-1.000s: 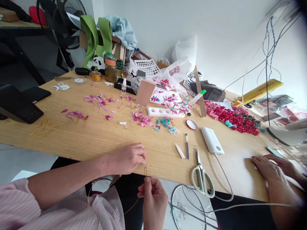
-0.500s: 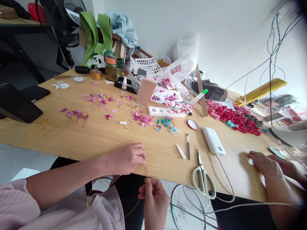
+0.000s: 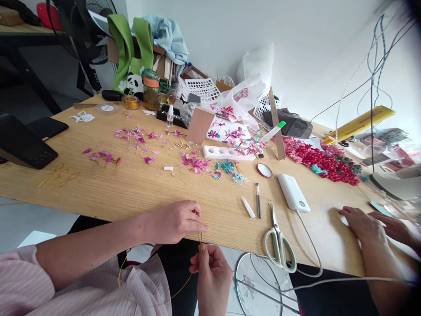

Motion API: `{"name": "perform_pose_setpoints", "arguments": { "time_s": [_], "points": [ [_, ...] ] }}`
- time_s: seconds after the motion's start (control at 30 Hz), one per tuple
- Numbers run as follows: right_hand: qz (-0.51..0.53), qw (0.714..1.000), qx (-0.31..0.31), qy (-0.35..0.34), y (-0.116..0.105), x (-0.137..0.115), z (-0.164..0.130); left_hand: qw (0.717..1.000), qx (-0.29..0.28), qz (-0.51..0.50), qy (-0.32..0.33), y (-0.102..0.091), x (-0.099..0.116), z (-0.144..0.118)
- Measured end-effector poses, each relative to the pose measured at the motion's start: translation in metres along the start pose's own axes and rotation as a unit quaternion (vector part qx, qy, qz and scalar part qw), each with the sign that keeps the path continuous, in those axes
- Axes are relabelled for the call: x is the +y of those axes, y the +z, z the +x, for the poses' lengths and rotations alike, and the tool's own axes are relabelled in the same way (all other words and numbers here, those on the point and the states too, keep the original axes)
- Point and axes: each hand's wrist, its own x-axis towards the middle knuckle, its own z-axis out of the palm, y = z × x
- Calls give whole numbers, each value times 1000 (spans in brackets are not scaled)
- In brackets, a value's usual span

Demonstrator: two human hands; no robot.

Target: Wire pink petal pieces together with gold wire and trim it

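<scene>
The left hand [image 3: 176,220] rests on the near edge of the wooden table [image 3: 131,188], fingers loosely curled and stretched toward the right hand [image 3: 210,272], with nothing clearly held in it. Just below the table edge, the right hand pinches a thin gold wire [image 3: 199,239] between thumb and fingertips; the wire's small loop stands up right beside the left hand's fingertips, and its long tail curves down and back toward the pink striped sleeve [image 3: 98,289].

Right of both hands lie pale green scissors [image 3: 279,245], a white power bank [image 3: 293,192] with its cable, a black pen [image 3: 258,200] and a small white tube [image 3: 247,207].

Beyond the left hand, pink petals [image 3: 138,138] lie scattered loose on the wood. Further back stand an amber jar [image 3: 151,90] with an orange band and green lid, its contents too dark to tell, a shallow clear tub [image 3: 131,102] holding a coil of gold wire, and a small clear spray bottle [image 3: 170,116]. A white foam block [image 3: 226,152] with round holes lies beyond the right hand; the visible holes look empty.

Far right, another person's hands [image 3: 368,224] lie flat on the table.
</scene>
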Motion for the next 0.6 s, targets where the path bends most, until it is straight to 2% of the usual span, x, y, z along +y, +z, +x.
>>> {"name": "perform_pose_setpoints", "arguments": {
  "time_s": [0.43, 0.6],
  "points": [
    [-12, 1000, -8, -2, -1, 1, 0, 997, -41, 62, -3, -1, 4, 0],
    [-14, 1000, -13, 2, -2, 3, 1, 994, -53, 89, 34, -2, 6, -2]
  ]
}}
